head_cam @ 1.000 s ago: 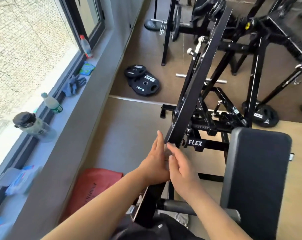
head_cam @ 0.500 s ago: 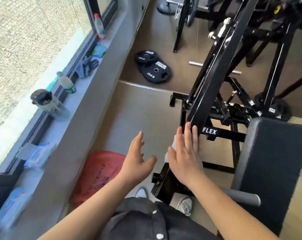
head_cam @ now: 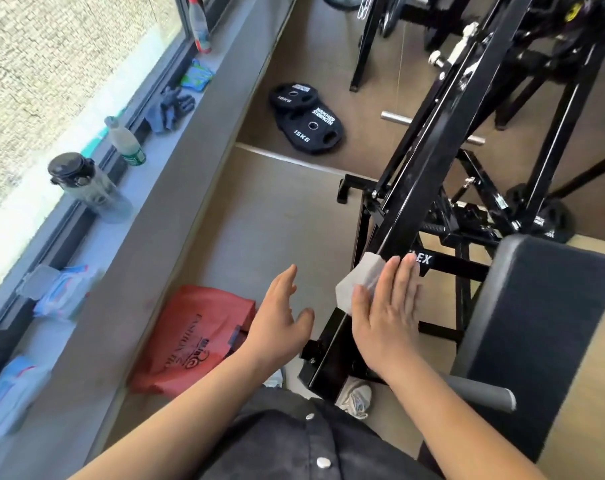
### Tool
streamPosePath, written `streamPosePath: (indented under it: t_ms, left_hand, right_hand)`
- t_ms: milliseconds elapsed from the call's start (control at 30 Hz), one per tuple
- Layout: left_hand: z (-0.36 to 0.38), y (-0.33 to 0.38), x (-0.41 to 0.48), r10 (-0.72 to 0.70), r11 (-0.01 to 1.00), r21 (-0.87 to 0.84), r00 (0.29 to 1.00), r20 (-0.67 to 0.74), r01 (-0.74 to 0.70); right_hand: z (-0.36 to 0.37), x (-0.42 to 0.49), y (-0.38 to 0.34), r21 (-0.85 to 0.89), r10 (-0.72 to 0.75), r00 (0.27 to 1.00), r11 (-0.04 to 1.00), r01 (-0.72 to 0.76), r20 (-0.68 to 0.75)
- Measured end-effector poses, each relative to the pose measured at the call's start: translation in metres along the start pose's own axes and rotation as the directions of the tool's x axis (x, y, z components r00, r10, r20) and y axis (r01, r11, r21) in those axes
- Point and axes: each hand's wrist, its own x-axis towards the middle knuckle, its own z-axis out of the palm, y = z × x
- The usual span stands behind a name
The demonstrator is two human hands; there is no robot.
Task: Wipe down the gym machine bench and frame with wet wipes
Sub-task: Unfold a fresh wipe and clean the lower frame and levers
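Observation:
A black sloping frame bar (head_cam: 429,161) of the gym machine runs from upper right down to the centre. My right hand (head_cam: 385,313) lies flat with straight fingers on a white wet wipe (head_cam: 358,284), pressing it against the lower part of that bar. My left hand (head_cam: 276,320) hovers open to the left of the bar, fingers spread, touching nothing. The black padded bench (head_cam: 533,327) stands at the right, beside my right forearm.
On the window sill (head_cam: 176,168) at left stand bottles (head_cam: 93,187), grey gloves (head_cam: 167,107) and wet wipe packs (head_cam: 60,292). A red bag (head_cam: 193,337) lies on the floor below. Black weight plates (head_cam: 306,121) lie further off. More black machine frames (head_cam: 571,98) fill the upper right.
My left hand has let go of the bar and moved away to the left, open. My right hand now presses the wipe flat on the bar. The view has shifted down and left.

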Motion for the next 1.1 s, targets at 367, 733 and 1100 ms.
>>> streamPosePath:
  t_ms: [367, 733, 1100]
  left_hand:
    - [0.002, -0.006, 0.004, 0.021, 1.0, -0.012, 1.0, 0.01, -0.021]
    - [-0.005, -0.033, 0.003, -0.051, 0.998, 0.022, 0.997, -0.054, 0.053]
    - [0.006, 0.031, 0.049, 0.107, 0.993, 0.057, 0.992, -0.072, -0.103]
  right_hand:
    - [-0.024, 0.036, 0.015, -0.218, -0.794, 0.608, 0.595, 0.773, -0.012]
    - [-0.006, -0.014, -0.014, -0.097, -0.816, 0.558, 0.55, 0.83, 0.15]
    - [-0.04, 0.076, 0.009, -0.237, -0.592, 0.805, 0.777, 0.583, 0.041]
